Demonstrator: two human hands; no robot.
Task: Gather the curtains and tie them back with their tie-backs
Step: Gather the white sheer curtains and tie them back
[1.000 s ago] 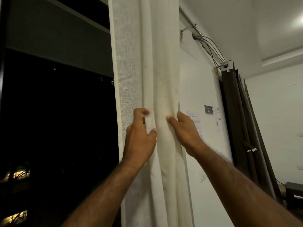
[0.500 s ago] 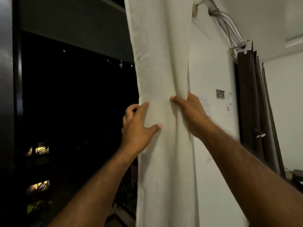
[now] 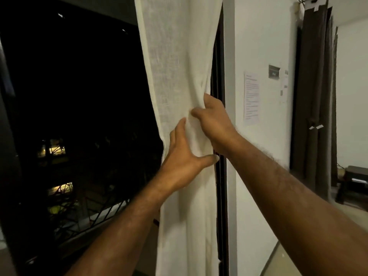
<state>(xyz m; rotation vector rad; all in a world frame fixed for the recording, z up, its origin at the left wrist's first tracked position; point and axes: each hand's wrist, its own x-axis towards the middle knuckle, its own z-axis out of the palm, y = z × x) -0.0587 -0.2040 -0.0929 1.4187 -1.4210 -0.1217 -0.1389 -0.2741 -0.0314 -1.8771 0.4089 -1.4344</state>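
- The curtain (image 3: 175,66) is off-white cloth with an open, linen-like weave. It hangs in front of the dark window (image 3: 79,86), along the black frame (image 3: 221,196) at its right edge.
- The cloth is wide and flat at the top. It narrows into soft vertical folds at hand height and falls below as a loose column.
- The right hand (image 3: 216,124) grips the curtain's right edge. Its fingers curl behind the cloth and the thumb (image 3: 196,112) presses on the front, so a bunch of fabric is pinched between them. Creases fan out from this grip.
- The left hand (image 3: 185,156) lies on the curtain just below the right hand. Its fingers are straight and spread, pointing up, and the thumb is stretched out to the right towards the frame. The palm is pressed flat on the folds; the outer fingers reach the cloth's left edge.
- No tie-back shows on the off-white curtain.
- Outside the glass is a dark metal grille (image 3: 95,214) with crossed bars, with a few yellow lights beyond it.
- The wall (image 3: 258,36) is smooth and white.
- A paper (image 3: 251,97) is stuck to the wall. It carries lines of print too small to read.
- A small grey plate (image 3: 274,71) sits to the right of the paper, with small labels beside it; their writing cannot be read.
- Further right hangs a dark curtain (image 3: 314,76) in narrow pleats, gathered at a white band (image 3: 316,127).
- A dark bench (image 3: 354,180) stands low at the far right, on a pale floor (image 3: 288,261).
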